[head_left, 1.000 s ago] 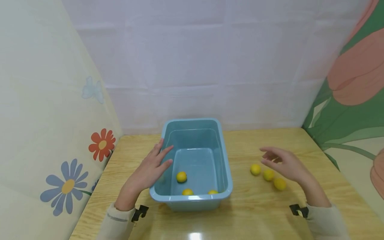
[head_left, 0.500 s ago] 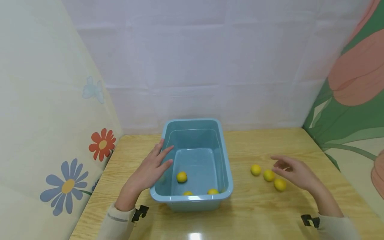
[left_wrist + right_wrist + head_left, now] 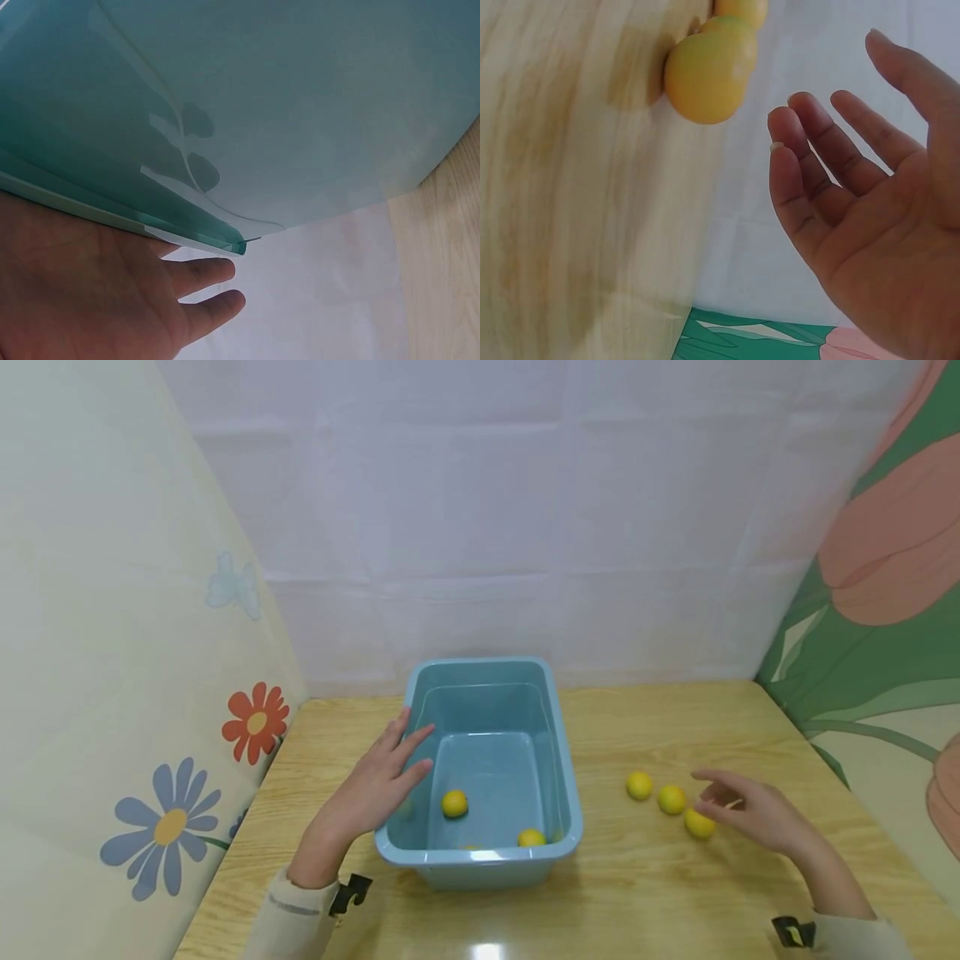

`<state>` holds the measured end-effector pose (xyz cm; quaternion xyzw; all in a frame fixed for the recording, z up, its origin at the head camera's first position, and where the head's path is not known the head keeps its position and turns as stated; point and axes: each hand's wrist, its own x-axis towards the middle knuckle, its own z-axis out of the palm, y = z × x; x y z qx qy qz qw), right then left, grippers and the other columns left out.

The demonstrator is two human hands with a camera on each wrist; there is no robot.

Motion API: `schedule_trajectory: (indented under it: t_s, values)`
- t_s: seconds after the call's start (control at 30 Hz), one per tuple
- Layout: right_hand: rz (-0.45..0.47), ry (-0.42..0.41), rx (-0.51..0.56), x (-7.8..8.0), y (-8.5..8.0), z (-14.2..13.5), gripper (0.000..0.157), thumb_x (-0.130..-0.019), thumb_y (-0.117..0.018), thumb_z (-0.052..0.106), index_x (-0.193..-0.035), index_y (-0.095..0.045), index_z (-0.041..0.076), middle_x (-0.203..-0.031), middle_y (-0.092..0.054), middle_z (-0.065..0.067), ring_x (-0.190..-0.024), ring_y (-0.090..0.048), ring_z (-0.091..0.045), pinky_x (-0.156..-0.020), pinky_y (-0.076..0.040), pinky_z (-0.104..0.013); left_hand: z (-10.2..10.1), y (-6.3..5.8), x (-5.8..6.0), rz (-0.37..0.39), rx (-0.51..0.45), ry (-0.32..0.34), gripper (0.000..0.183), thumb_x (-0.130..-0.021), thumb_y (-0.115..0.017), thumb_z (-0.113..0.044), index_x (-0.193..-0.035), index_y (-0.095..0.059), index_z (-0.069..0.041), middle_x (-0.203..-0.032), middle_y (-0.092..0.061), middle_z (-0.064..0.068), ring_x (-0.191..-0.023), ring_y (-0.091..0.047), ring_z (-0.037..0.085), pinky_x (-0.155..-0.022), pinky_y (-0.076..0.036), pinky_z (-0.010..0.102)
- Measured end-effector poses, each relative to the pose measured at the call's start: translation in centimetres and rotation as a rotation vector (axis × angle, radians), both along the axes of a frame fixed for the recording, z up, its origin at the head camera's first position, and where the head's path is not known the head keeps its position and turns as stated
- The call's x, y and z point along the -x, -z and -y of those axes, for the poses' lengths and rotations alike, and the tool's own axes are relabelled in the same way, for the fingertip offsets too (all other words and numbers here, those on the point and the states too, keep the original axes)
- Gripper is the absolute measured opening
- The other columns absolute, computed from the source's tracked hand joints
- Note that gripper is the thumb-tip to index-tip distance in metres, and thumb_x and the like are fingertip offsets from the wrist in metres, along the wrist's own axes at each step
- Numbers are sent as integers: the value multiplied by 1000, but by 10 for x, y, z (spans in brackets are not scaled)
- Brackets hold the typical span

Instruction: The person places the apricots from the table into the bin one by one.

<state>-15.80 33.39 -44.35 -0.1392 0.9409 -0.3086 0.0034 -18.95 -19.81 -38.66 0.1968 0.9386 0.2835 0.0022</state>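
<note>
My left hand (image 3: 375,785) rests on the left rim of a blue plastic tub (image 3: 491,857), fingers spread and mostly straight. In the left wrist view its palm (image 3: 82,292) lies under the tub's rim (image 3: 112,217). Inside the tub are a round yellow fruit (image 3: 453,803), another fruit (image 3: 532,837) by the front wall, and a third mostly hidden behind the front rim. My right hand (image 3: 757,814) hovers by three more yellow fruits on the table, nearest the front one (image 3: 699,823). In the right wrist view its fingers are loosely bent, apart from the fruit (image 3: 705,79).
Two other fruits, a left one (image 3: 639,785) and a middle one (image 3: 672,799), form a slanting row with the front one on the wooden table (image 3: 615,910). A white cloth (image 3: 480,527) hangs behind. Printed panels stand at both sides.
My right hand has moved right and toward me, from above the row to beside its front fruit. In the tub, one fruit has sunk further behind the front rim. My left hand stays put.
</note>
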Motion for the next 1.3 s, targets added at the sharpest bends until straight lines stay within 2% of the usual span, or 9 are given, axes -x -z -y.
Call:
schedule_trajectory:
  t_s: [0.23,0.53,1.3]
  values:
    - [98,-7,-17,-4,6,-7,55,-97,-70,31,-140,-56,1,-106,-69,-6,-91,-66,-18,-72,-55,-26,0,1,1,1,0,2,60,-108,-40,-49,-159,-35,-18,-171,-4,11,-155,-7,43,-113,-19,74]
    - [209,-10,-44,-5,8,-12,60,-96,-70,35,-140,-54,-3,-108,-69,-8,-93,-65,-19,-73,-54,-31,0,0,1,-5,0,2,61,-108,-38,-51,-159,-35,-17,-171,-4,11,-154,-7,45,-113,-19,75]
    - [224,-57,-47,-2,22,-18,56,-89,-78,30,-132,-62,-2,-108,-69,-9,-94,-64,-22,-76,-54,-31,0,0,0,14,1,-5,61,-107,-38,-52,-159,-35,-19,-171,-4,10,-154,-8,45,-111,-20,77]
